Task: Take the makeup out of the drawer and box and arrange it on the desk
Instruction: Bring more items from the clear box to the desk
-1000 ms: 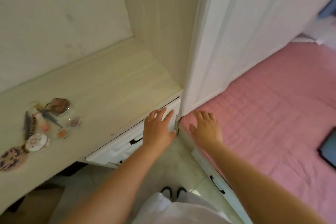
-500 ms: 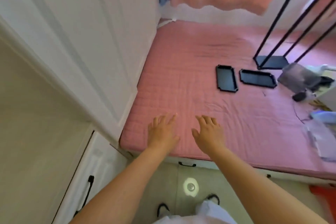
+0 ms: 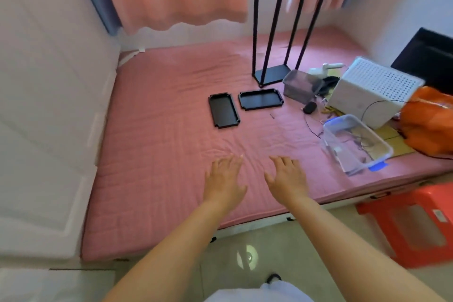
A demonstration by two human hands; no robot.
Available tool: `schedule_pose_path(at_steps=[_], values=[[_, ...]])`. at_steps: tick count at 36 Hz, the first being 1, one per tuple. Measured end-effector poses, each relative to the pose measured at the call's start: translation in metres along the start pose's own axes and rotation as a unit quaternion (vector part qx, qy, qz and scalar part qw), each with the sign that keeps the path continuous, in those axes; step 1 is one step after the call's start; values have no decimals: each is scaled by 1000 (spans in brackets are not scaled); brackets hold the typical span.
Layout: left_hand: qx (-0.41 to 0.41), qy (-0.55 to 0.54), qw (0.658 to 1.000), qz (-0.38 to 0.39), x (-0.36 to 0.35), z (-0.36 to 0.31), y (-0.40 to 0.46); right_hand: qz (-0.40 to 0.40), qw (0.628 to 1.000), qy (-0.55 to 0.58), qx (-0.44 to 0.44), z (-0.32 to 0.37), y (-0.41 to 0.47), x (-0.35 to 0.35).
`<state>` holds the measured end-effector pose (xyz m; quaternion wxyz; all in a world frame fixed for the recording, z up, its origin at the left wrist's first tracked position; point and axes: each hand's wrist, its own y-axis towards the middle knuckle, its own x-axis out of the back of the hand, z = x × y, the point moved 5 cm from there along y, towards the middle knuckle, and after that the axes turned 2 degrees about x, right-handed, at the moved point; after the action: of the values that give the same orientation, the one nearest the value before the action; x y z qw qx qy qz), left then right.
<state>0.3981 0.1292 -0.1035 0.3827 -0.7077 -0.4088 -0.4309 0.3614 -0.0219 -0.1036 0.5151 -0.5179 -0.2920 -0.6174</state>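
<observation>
We hold both hands out over the pink mattress [image 3: 157,179], fingers spread and nearly straight, palms down, gripping nothing. The left hand [image 3: 224,180] and right hand [image 3: 286,179] sit side by side, close but apart.

The task's box, as we judge it, is the clear plastic box [image 3: 356,143] with blue latches. It lies ahead of and to the right of the right hand, near it, on the mattress edge. Its long axis runs diagonally, from far-left to near-right as seen from the hands. The right hand is the nearer one; the left hand would have to cross over. Contents show as small, thin items through the wall; we cannot tell which are makeup. No drawer contents and no desk are in view here.

Count of items beyond the hands:
- Two black trays [image 3: 223,110], flat, side by side, straight ahead of the hands and well apart from them.
- One black stand [image 3: 272,73] with four upright posts, beyond the trays.
- One white perforated basket [image 3: 377,88], beyond the clear box.
- One smoky-grey container [image 3: 300,86], left of the basket.
- One orange bag [image 3: 431,120], far right.
- One red stool [image 3: 416,223] on the floor, right of the right forearm.
</observation>
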Motion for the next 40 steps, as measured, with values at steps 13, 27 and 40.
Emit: schedule_pose_path(at_steps=[13,27,40], values=[[-126,37,988,81,-77,-223,84,8,992,18,-122,-223,26,57],[-199,86,961,172,-142,-353,195,25,970,52,-237,-373,79,91],[-188,95,952,223,-177,-410,288,101,955,94,-261,-460,157,82]])
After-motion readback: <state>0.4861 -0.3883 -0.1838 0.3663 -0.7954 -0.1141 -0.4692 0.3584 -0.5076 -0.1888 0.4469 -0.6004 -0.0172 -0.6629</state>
